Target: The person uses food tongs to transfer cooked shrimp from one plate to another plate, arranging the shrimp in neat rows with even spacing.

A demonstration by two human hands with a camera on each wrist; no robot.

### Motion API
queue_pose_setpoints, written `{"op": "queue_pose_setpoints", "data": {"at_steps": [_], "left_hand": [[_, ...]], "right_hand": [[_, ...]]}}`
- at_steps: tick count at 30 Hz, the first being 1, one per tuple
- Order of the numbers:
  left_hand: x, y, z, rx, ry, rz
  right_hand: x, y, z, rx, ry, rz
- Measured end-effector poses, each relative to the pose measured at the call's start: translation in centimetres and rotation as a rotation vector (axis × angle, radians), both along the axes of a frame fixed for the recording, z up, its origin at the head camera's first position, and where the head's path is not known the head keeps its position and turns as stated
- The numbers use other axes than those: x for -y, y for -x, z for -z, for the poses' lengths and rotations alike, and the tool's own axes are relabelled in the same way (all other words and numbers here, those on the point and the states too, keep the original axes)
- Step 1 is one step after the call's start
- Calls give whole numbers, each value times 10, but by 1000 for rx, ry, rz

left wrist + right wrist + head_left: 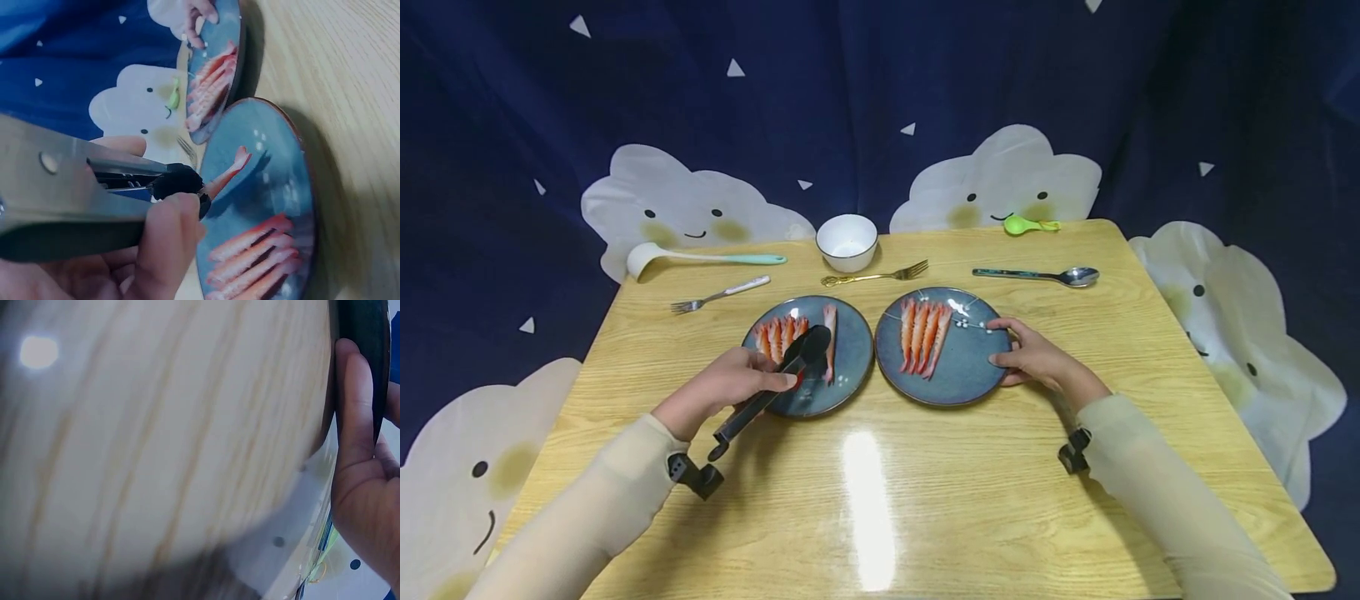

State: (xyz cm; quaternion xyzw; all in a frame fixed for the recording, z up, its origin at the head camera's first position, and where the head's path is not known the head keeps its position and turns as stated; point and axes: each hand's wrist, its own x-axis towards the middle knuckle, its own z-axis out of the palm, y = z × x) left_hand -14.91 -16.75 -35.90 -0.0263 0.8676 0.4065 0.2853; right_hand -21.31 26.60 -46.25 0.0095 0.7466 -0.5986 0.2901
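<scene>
My left hand grips black-tipped tongs over the left blue plate. In the left wrist view, the tongs' tips pinch one shrimp, its tail pointing out and its shadow on the plate below. Beside it, several more orange-and-white shrimp lie side by side on that plate. My right hand holds the right edge of a second blue plate, thumb and fingers around the rim. A row of several shrimp rests on its left half.
Behind the plates lie a white bowl, a gold fork, a fork with a pale handle, a ladle, a metal spoon and a green spoon. A dark blue curtain hangs behind the wooden table.
</scene>
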Motion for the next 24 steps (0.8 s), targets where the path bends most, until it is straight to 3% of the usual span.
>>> {"op": "queue_pose_setpoints", "data": {"at_steps": [6, 16, 20, 24], "left_hand": [[-13, -1, -12, -82, 60, 61], [-62, 7, -31, -191, 111, 273], [-90, 14, -29, -211, 95, 307], [-116, 23, -16, -176, 77, 329]], "right_hand": [[0, 0, 1, 3, 4, 1], [1, 1, 2, -5, 5, 3], [-1, 0, 3, -3, 3, 15], [-1, 0, 3, 0, 7, 20]]}}
